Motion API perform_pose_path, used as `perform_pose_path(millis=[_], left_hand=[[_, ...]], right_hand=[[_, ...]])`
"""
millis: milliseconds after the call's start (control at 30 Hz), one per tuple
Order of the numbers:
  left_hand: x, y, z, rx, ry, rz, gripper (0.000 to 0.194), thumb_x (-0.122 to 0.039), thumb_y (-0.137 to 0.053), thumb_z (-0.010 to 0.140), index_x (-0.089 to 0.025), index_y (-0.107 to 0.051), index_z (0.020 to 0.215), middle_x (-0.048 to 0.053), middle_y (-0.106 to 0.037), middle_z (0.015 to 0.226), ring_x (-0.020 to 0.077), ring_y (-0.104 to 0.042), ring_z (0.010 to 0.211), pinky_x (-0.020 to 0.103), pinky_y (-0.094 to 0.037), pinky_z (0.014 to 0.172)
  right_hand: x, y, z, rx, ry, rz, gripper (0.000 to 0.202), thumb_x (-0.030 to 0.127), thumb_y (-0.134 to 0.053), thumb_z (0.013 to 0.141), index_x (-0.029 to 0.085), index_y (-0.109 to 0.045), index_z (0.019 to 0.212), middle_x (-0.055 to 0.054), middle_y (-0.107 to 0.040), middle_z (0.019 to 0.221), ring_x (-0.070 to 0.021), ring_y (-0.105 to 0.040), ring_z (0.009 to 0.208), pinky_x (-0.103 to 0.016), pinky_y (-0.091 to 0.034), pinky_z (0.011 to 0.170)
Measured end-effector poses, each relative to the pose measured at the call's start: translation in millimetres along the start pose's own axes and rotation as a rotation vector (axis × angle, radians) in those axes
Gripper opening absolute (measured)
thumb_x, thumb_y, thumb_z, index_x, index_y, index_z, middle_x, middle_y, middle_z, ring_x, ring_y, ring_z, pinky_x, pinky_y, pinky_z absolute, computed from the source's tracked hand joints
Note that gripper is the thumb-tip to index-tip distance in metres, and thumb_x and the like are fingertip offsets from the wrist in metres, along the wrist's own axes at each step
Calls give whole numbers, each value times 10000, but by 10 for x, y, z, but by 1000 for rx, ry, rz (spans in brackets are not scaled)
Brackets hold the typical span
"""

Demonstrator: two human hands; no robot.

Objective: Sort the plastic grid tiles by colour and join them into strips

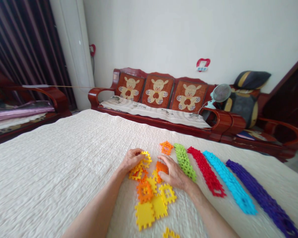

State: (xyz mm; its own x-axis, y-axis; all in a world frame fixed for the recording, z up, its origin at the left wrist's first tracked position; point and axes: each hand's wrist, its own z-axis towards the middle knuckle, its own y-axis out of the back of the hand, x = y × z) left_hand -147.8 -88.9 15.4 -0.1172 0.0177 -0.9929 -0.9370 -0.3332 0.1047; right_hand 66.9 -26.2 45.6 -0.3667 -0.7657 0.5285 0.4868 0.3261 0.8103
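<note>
My left hand [132, 160] pinches a yellow interlocking plastic tile [146, 159] with a cut-out middle, over the upper left of a loose pile. My right hand [173, 172] has its thumb and fingers around an orange tile [162, 167] at the pile's right side. Below the hands lie an orange window tile [144, 191], a yellow window tile [168, 193] and solid yellow tiles [145, 215], partly overlapping. Under the left hand, more yellow and orange tiles are partly covered. A single orange tile [166, 147] lies beyond the right hand.
To the right run overlapping rows of tiles: green [185, 160], red [206, 170], light blue [229, 181] and purple [260, 198]. Another yellow tile [171, 233] is cut off at the bottom edge. Past the cream quilted cover [64, 158] stands a wooden sofa [149, 119].
</note>
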Motion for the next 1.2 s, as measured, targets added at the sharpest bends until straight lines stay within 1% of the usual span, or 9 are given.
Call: perform_pose_path(millis=[133,300,400,500,567,667,767,1033,1200], left_hand=[[6,-6,7,10,-3,-17,230,-301,-552,671,-136,-649,798,2,-630,657,115,-556,552,203,-403,500],[-20,-18,-2,0,16,-26,230,-309,-569,656,-137,-647,787,-2,-624,643,110,-548,534,200,-396,489],[-14,-15,-1,3,18,-22,215,-299,-566,659,-137,-643,777,-1,-620,632,109,-546,529,197,-391,481],[27,-8,15,16,-3,-27,201,-283,-552,670,-136,-646,771,2,-622,639,109,-553,538,196,-399,488],[65,-5,30,20,-13,-26,202,-280,-551,674,-136,-650,776,2,-621,636,110,-555,539,195,-403,491],[111,-1,50,19,-16,-24,215,-287,-559,678,-137,-655,797,4,-626,641,114,-563,547,195,-408,491],[127,1,59,14,-14,-25,218,-294,-564,681,-139,-657,803,6,-631,652,118,-569,556,195,-409,490],[111,-4,51,15,3,-27,205,-301,-578,677,-147,-655,787,-3,-626,639,114,-565,544,198,-414,491],[88,-4,39,16,-2,-23,206,-309,-576,678,-147,-652,781,-2,-626,641,114,-566,547,198,-409,489]], right_hand=[[-41,47,1,39,-33,-16,512,203,-548,701,163,-495,1209,-120,-542,1225,-238,-502,1133,-409,-371,991],[-54,59,4,28,-34,-3,485,182,-539,697,173,-505,1180,-97,-573,1177,-212,-534,1082,-366,-403,952],[-94,99,69,-77,-42,-60,514,202,-528,714,168,-464,1222,-105,-549,1217,-215,-515,1109,-368,-399,949],[-224,143,190,-241,-40,-236,531,206,-525,705,157,-460,1230,-115,-532,1239,-239,-475,1149,-388,-353,981],[-343,146,269,-289,-63,-349,548,199,-532,689,154,-466,1231,-116,-541,1231,-253,-466,1147,-403,-329,984],[-496,101,342,-279,-88,-447,539,217,-533,704,157,-466,1235,-113,-548,1230,-263,-459,1143,-418,-308,969],[-565,33,357,-279,-55,-494,507,223,-522,728,161,-471,1229,-108,-531,1259,-264,-429,1171,-427,-269,977],[-536,16,324,-325,-28,-554,497,189,-524,709,181,-485,1204,-109,-524,1255,-263,-409,1169,-428,-239,956],[-531,37,299,-288,-24,-584,423,197,-517,730,197,-522,1153,-95,-576,1185,-272,-406,1165,-458,-221,951]])
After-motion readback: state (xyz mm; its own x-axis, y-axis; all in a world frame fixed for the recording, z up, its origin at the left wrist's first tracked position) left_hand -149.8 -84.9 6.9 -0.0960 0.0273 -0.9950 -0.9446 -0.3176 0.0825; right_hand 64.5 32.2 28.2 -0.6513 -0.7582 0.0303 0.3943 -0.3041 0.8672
